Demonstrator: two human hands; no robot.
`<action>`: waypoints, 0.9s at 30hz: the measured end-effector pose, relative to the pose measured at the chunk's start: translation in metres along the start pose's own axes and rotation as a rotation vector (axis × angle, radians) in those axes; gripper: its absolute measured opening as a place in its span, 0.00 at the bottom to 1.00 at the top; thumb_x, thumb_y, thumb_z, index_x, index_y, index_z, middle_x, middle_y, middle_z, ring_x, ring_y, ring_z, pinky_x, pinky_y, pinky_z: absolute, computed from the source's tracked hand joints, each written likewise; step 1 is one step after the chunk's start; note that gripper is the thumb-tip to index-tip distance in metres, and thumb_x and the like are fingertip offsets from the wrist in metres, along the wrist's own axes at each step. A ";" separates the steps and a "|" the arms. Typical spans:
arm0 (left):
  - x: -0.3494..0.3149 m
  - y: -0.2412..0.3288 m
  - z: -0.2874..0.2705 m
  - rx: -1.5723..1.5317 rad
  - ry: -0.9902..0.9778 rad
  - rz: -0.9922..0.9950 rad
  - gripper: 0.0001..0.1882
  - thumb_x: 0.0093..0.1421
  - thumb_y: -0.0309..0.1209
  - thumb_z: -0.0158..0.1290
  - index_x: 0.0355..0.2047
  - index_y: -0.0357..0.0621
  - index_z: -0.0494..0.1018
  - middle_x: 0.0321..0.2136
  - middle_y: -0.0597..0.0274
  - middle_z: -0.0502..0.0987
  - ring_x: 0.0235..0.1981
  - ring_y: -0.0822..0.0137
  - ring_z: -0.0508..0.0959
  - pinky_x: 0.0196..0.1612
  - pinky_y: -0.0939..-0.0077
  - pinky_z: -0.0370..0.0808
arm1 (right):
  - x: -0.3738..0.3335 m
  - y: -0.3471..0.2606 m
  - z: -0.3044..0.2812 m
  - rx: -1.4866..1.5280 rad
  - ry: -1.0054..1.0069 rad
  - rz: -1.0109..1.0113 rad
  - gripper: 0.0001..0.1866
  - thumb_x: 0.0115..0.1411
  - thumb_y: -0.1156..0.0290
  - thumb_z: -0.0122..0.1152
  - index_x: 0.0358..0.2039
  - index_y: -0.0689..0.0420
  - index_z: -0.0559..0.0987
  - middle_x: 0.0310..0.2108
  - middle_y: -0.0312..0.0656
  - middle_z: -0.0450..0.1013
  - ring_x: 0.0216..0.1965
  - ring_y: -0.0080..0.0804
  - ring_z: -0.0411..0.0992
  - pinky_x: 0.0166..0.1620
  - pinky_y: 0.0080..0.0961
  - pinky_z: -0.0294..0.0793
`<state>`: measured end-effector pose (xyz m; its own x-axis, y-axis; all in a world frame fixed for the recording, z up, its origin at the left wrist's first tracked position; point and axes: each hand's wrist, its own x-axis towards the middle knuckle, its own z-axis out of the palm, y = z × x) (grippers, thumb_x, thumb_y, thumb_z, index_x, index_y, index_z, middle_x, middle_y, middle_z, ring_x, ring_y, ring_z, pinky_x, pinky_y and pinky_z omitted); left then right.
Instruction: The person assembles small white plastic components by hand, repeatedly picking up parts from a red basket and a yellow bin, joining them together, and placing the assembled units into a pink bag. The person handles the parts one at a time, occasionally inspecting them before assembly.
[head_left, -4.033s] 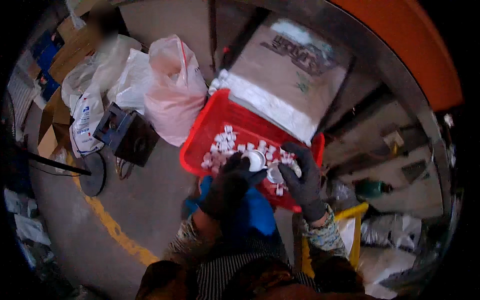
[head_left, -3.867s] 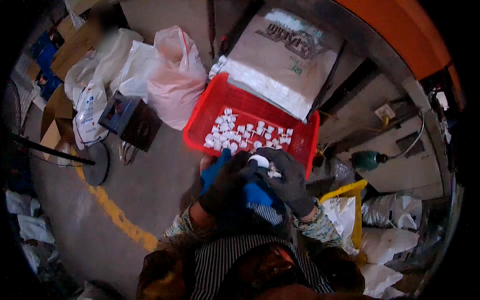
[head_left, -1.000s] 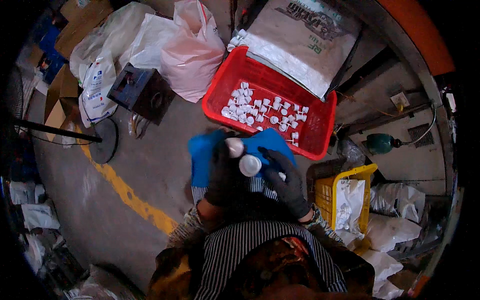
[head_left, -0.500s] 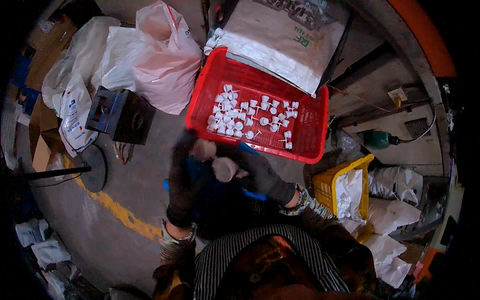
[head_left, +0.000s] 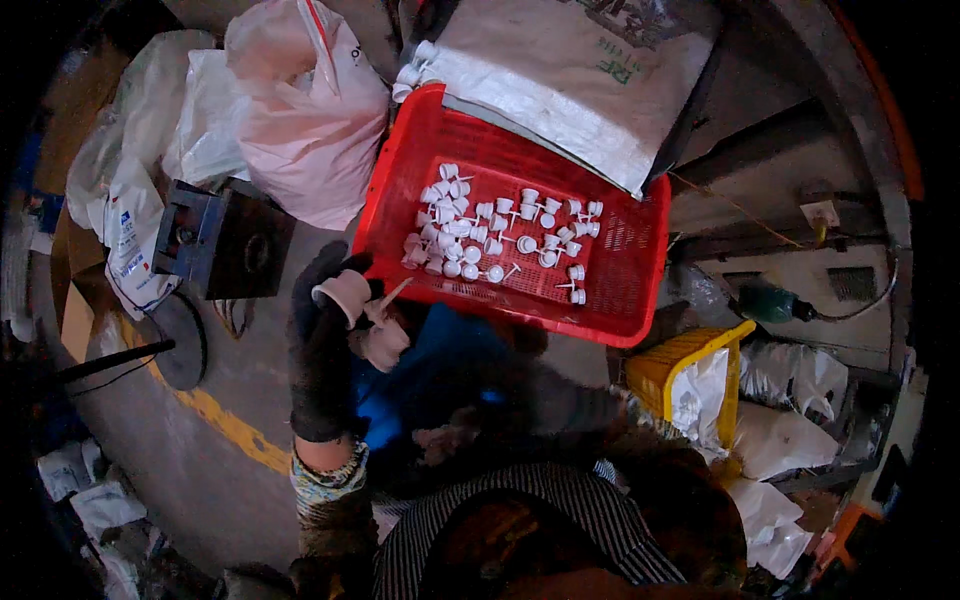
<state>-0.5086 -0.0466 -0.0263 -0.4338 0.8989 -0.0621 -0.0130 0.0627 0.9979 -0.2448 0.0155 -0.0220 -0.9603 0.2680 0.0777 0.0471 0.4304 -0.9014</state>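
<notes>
My left hand [head_left: 322, 310], in a black glove, is closed around a few white plastic caps with stems [head_left: 345, 296], beside the near left corner of a red basket [head_left: 610, 322]. One stem points toward the basket. Inside it lie several loose caps of the same kind, mostly left and centre. Over my lap, my right hand [head_left: 545, 395], also dark-gloved, is low and smeared by motion, its fingers lost in shadow. Pale pieces [head_left: 445, 440] show dimly near it. Blue material [head_left: 425, 350] lies between my hands.
A white sack [head_left: 560, 60] overlaps the basket's far edge. Pink and white bags [head_left: 305, 130] and a dark metal block [head_left: 235, 240] are at left, near a round stand base [head_left: 185, 340]. A yellow crate [head_left: 650, 370] with white contents stands at right.
My left hand has moved left with caps in it. My right hand has come away from it and down toward my lap. The view has shifted slightly.
</notes>
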 end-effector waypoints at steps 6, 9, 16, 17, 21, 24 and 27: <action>0.022 -0.018 0.024 -0.109 0.152 -0.110 0.30 0.65 0.43 0.51 0.62 0.41 0.60 0.53 0.55 0.70 0.52 0.62 0.72 0.56 0.67 0.69 | -0.032 0.134 -0.040 -0.411 0.128 0.206 0.16 0.61 0.68 0.57 0.49 0.55 0.77 0.45 0.47 0.75 0.45 0.44 0.75 0.46 0.39 0.76; 0.037 -0.028 0.031 -0.303 0.215 -0.209 0.30 0.65 0.41 0.51 0.63 0.42 0.59 0.54 0.54 0.69 0.53 0.60 0.71 0.57 0.65 0.69 | -0.065 0.216 -0.042 -0.711 0.494 0.701 0.14 0.59 0.64 0.58 0.44 0.54 0.79 0.33 0.49 0.77 0.36 0.44 0.77 0.39 0.39 0.77; 0.052 -0.042 0.026 -0.352 0.147 -0.326 0.29 0.64 0.32 0.53 0.64 0.43 0.58 0.52 0.56 0.70 0.50 0.64 0.72 0.54 0.68 0.71 | -0.014 0.297 -0.055 -0.372 0.348 0.476 0.14 0.60 0.65 0.59 0.46 0.55 0.77 0.37 0.49 0.76 0.37 0.44 0.77 0.42 0.37 0.76; 0.053 -0.037 0.030 -0.331 0.136 -0.348 0.29 0.64 0.30 0.53 0.64 0.42 0.58 0.52 0.57 0.70 0.49 0.67 0.72 0.54 0.70 0.70 | 0.025 0.278 -0.064 -0.336 0.362 0.434 0.15 0.60 0.66 0.59 0.47 0.55 0.77 0.40 0.49 0.75 0.38 0.45 0.76 0.42 0.37 0.76; 0.062 -0.051 0.021 -0.473 0.138 -0.414 0.27 0.64 0.34 0.53 0.62 0.42 0.61 0.53 0.58 0.70 0.50 0.67 0.72 0.53 0.71 0.71 | 0.186 0.195 -0.105 -0.371 0.475 0.015 0.21 0.58 0.72 0.59 0.53 0.56 0.73 0.52 0.50 0.70 0.51 0.48 0.70 0.52 0.39 0.71; 0.083 -0.059 0.010 -0.412 0.254 -0.256 0.25 0.65 0.34 0.51 0.61 0.44 0.62 0.53 0.59 0.70 0.50 0.67 0.71 0.52 0.70 0.72 | 0.302 0.198 -0.112 -0.542 0.612 -0.476 0.23 0.57 0.76 0.57 0.55 0.56 0.71 0.52 0.49 0.70 0.56 0.48 0.66 0.57 0.40 0.68; 0.128 -0.033 -0.005 0.294 0.382 0.230 0.25 0.59 0.30 0.54 0.58 0.48 0.68 0.57 0.53 0.68 0.56 0.57 0.70 0.53 0.65 0.72 | 0.399 0.197 -0.101 -0.948 0.658 -0.510 0.20 0.60 0.70 0.52 0.53 0.60 0.72 0.49 0.48 0.72 0.52 0.45 0.69 0.54 0.36 0.70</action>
<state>-0.5678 0.0646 -0.0670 -0.6939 0.6849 0.2222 0.3499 0.0510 0.9354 -0.5909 0.2945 -0.1252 -0.6218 0.1494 0.7688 0.1523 0.9860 -0.0684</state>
